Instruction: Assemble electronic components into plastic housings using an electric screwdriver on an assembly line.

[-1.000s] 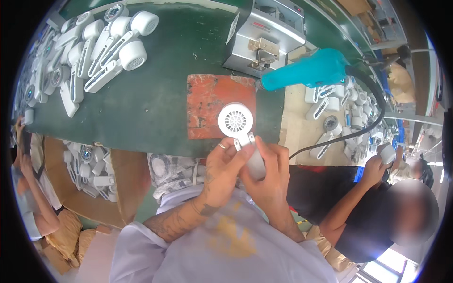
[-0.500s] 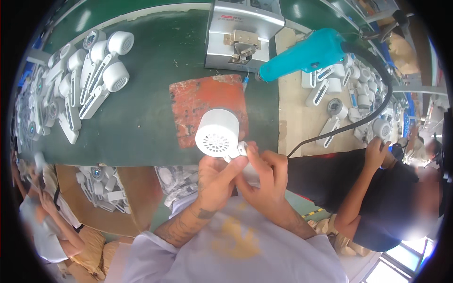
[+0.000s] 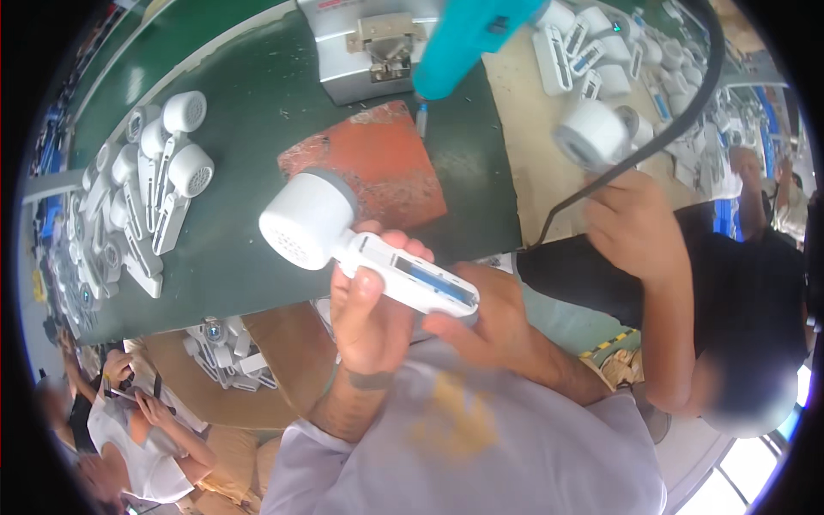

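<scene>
Hair-dryer body [image 3: 360,245] held in both hands above the table's near edge; head end up and to the left, handle running down and right. Left hand [image 3: 373,318] under the handle's middle. Right hand [image 3: 485,322] just right of it, at the handle's end. Mat [image 3: 373,167] on the table [image 3: 249,249] just beyond the hands. Metal fixture [image 3: 378,47] behind the mat. Row of dryer bodies [image 3: 163,184] far left on the table. Box of parts [image 3: 225,356] below the table edge, left of the left hand. A co-worker's hand [image 3: 631,219] to the right, well apart.
</scene>
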Demonstrator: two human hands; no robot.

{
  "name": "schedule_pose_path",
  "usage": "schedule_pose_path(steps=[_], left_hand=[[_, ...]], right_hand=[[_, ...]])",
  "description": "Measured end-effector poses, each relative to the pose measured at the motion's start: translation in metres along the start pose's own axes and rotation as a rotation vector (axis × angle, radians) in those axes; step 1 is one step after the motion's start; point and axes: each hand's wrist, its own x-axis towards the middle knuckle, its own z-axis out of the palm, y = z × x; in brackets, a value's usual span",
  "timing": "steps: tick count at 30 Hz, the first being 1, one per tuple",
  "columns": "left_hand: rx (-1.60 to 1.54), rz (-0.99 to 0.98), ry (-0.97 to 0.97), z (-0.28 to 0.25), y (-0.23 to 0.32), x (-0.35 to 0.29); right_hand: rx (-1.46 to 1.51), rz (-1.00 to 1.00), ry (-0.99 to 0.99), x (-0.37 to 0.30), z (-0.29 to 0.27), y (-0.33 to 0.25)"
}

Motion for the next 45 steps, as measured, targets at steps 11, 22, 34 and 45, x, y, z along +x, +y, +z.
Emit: schedule_pose_path(steps=[11,22,34,45], left_hand=[[0.085,0.042,0.111,0.009,0.016,0.009],[1.991,0.738,-0.126,0.01,0.082,0.055],[1.843,0.647,-0.179,-0.005,0.082,0.053],[1.895,0.787,-0.505,0.015,0.069,0.111]], right_hand=[[0.006,0.043,-0.001,0.011,0.001,0.001],[0.24,-0.152,0.469,0.142,-0.007,0.02],[0.378,-0.04,0.56,0.104,-0.029,0.025],[0.534,-0.039,0.443,0.16,-0.041,-0.018]])
